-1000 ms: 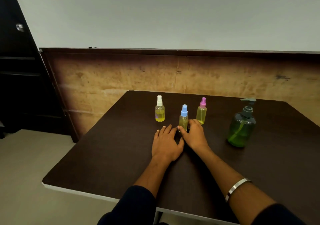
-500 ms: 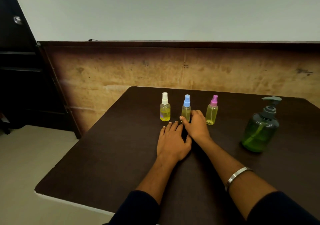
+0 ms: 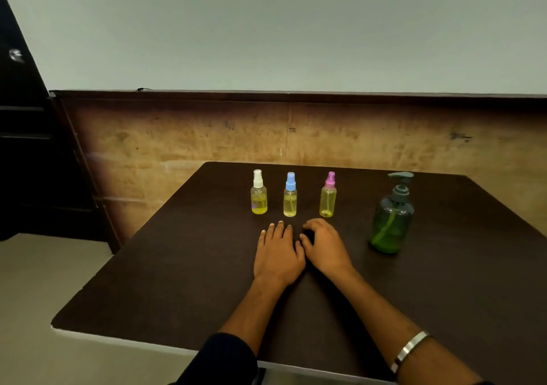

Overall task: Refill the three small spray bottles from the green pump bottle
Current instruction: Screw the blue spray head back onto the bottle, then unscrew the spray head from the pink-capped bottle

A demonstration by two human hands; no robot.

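The left hand (image 3: 278,254) is laid palm down on the dark table (image 3: 165,272), fingers straight and held together, nothing gripped. The right hand (image 3: 324,247) is set just beside it, thumb side touching the left hand; its fingers are loosely curled with the tips resting on the table, and nothing is held. Both forearms are extended forward from dark sleeves; a metal bangle (image 3: 410,349) is worn on the right forearm.

Just beyond the fingertips three small spray bottles are stood upright in a row, each apart from the hands. The white-capped bottle (image 3: 259,193) is ahead of the left hand and slightly to its left. The blue-capped bottle (image 3: 290,195) is ahead of the gap between the two hands. The pink-capped bottle (image 3: 328,195) is directly ahead of the right hand. Yellowish liquid is seen in all three. The green pump bottle (image 3: 391,221) is stood upright to the right of the right hand, untouched.
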